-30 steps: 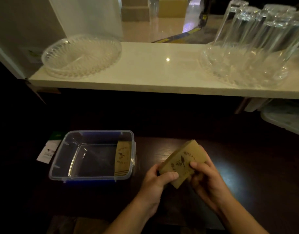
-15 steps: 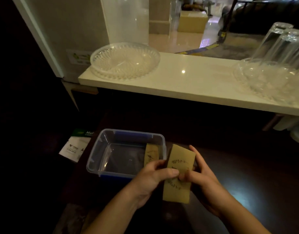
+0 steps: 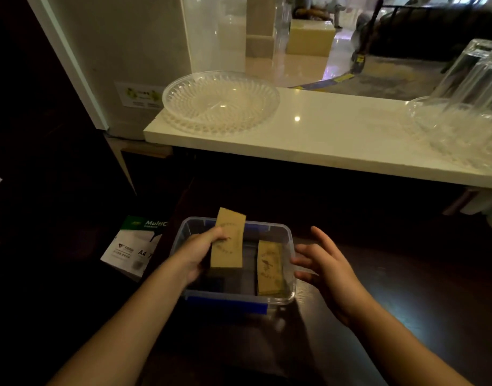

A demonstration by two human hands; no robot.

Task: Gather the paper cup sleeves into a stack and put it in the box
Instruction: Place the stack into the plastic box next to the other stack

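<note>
Dim scene, dark counter (image 3: 406,288) below a pale shelf. Left hand (image 3: 196,253) pinches the stack (image 3: 228,240) of brown sleeves, thumb across its printed face, other fingers hidden behind it. The stack stands near upright over the box (image 3: 288,238), long axis running away from the person and slightly tilted; its top edge pokes above the far rim, its bottom edge hangs inside, over the left half. Whether it touches the floor of the box cannot be told; the see-through walls and the gloom blur that. Right hand (image 3: 325,263) is spread and empty, palm turned in, just beside the box's right wall; contact with the rim not clear. A second bundle (image 3: 269,267) of sleeves already lies in the box along the right wall, long axis the same way, apparently leaning on the wall. Judgement: the placing step is nearly done; the stack needs only to be lowered and laid beside the bundle, which sits to the right of the left grip with a gap between. Left hand is the nearer one; the right looks set to steady the box. Count of sleeves in either pile unreadable. Near edge of the box is blurred. A paper ream (image 3: 133,246) lies left of the box, partly in shadow. On the shelf: clear dish (image 3: 221,101); glasses (image 3: 473,79) at right, cut off by the frame.
</note>
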